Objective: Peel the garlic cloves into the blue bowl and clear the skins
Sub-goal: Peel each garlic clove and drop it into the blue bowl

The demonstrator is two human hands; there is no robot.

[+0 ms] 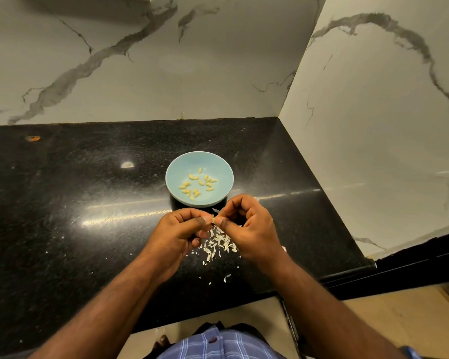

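A garlic clove (213, 218), mostly hidden, is pinched between both thumbs and forefingers, left hand (178, 233) and right hand (246, 225) meeting over the black counter (75, 203); its long axis cannot be told. The blue bowl (219, 167) of peeled cloves (197, 183) lies just beyond the fingertips, equally near both hands; skins (219, 243) lie scattered directly beneath.

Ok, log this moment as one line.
step: peeling | both hands: pinch clove | bowl: peeled cloves | skins: on counter

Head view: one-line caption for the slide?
Both hands, left hand and right hand, pinch a garlic clove above loose skins, near the blue bowl of peeled cloves.
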